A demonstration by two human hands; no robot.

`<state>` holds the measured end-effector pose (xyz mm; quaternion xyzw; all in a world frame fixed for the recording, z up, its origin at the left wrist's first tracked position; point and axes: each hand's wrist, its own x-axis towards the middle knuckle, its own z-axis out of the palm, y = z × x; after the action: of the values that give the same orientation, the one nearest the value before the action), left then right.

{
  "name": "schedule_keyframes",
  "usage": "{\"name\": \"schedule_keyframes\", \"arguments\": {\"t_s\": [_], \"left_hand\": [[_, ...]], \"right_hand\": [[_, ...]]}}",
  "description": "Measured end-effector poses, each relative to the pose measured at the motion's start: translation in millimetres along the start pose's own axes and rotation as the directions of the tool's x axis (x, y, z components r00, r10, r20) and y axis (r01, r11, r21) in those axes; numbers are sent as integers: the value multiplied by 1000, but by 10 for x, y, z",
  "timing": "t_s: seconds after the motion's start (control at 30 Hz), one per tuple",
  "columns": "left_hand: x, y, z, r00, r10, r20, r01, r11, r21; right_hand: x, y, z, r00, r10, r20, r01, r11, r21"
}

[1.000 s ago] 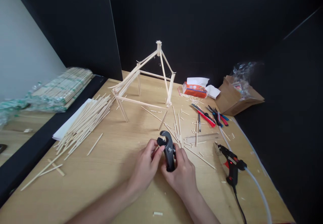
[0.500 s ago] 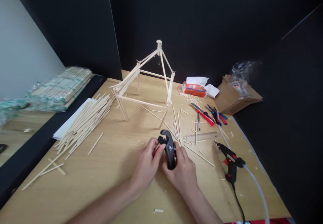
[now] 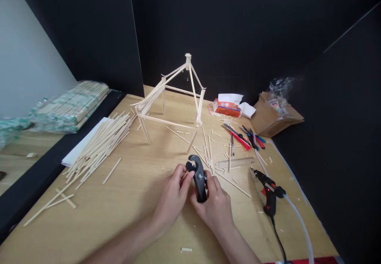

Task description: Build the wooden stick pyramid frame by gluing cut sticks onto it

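Note:
My right hand [image 3: 216,202] is wrapped around a black hand tool with a curved, hooked jaw [image 3: 200,182], held just above the table. My left hand [image 3: 171,194] is closed in a pinch right at the tool's jaw; its fingertips touch the black end, and what they hold is mostly hidden. A small pale bit shows inside the hook. Beyond the hands stands a frame of wooden sticks [image 3: 166,121], with upright legs and sloping sticks meeting at a peak.
Many loose sticks [image 3: 101,145] lie on white paper at left, near wrapped stick bundles [image 3: 74,103]. At right are a glue gun [image 3: 269,192], a ruler [image 3: 236,162], a red utility knife [image 3: 238,137], pliers [image 3: 253,135], a tissue pack [image 3: 226,107], a cardboard box [image 3: 270,117] and stick offcuts.
The view has shifted slightly. Both hands keep about the same hold on the black tool, with no other clear change.

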<state>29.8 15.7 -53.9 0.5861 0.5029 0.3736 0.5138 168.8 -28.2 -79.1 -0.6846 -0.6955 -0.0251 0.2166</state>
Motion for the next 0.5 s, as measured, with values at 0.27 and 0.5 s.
{"name": "schedule_keyframes", "arguments": {"t_s": [0.27,0.5], "left_hand": [[-19,3,8,1000,-24,12,24,999,23],[-7,-2,18,1000,-18,10,18,1000,25]], "right_hand": [[-5,-27,-10,996,48,69,-45,998,-40],[-30,-16,-11,997,50,62,-46,997,-61]]}}
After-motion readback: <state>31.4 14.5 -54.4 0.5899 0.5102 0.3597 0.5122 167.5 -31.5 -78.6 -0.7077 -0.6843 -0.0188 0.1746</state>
